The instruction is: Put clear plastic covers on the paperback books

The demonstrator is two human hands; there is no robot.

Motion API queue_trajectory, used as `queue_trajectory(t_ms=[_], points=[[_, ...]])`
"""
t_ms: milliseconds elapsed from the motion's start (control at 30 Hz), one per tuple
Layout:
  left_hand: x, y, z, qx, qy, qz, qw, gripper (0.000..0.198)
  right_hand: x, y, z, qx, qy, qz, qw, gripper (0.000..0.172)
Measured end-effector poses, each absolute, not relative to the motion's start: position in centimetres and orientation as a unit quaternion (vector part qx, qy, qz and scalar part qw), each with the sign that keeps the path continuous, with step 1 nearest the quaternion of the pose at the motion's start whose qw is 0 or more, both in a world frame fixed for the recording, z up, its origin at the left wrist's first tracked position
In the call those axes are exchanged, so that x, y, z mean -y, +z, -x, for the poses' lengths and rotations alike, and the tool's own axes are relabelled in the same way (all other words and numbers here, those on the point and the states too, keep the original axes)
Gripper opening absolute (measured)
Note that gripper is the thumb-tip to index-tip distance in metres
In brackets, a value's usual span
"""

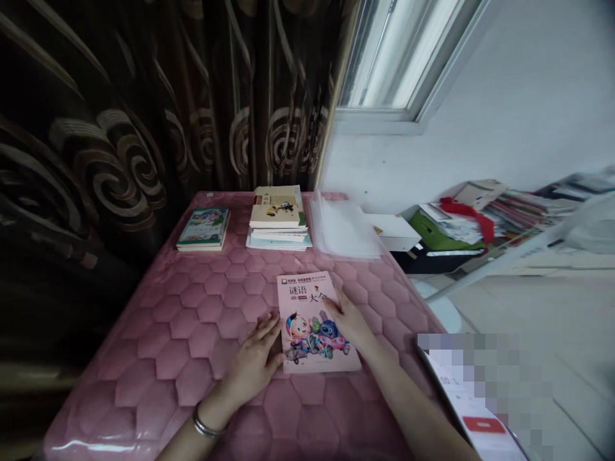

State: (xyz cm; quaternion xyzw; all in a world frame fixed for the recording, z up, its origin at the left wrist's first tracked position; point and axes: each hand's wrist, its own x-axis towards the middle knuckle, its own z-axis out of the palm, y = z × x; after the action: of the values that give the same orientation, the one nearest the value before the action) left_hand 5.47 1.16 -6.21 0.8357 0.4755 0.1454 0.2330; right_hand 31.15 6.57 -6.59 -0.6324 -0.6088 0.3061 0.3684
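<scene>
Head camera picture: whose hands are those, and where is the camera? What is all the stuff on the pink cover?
There is no machine: these are a person's two bare hands. The camera sits on the person's head and looks down, so you see what they see. The left hand, with a bracelet on its wrist, lies flat at the left edge of a pink cartoon book. The right hand rests on the book's right side. Nothing is gripped; the book lies flat on the pink quilted cover. Farther back are a green book, a stack of books and a heap of clear plastic sleeves. Behind hangs a dark curtain.
</scene>
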Motion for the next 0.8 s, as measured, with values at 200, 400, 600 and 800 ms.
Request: queue_trajectory(t_ms=[200, 400, 600, 800], points=[[-1.0, -6.46, -5.38, -0.467, 0.161, -0.842, 0.215, 0.063, -6.28, -6.67, -31.27, 0.585, 0.32, 0.647, 0.371, 0.04], [-0.92, -6.87, -5.24, -0.461, 0.168, -0.848, 0.202, 0.065, -6.22, -6.89, -31.36, 0.574, 0.327, 0.646, 0.382, 0.04], [-0.92, -6.91, -5.42, -0.459, 0.163, -0.852, 0.192, 0.066, -6.12, -7.01, -31.69, 0.566, 0.326, 0.666, 0.36, 0.04], [-0.85, -6.79, -5.5, -0.454, 0.155, -0.858, 0.184, 0.069, -5.69, -6.88, -31.49, 0.56, 0.309, 0.68, 0.359, 0.042]])
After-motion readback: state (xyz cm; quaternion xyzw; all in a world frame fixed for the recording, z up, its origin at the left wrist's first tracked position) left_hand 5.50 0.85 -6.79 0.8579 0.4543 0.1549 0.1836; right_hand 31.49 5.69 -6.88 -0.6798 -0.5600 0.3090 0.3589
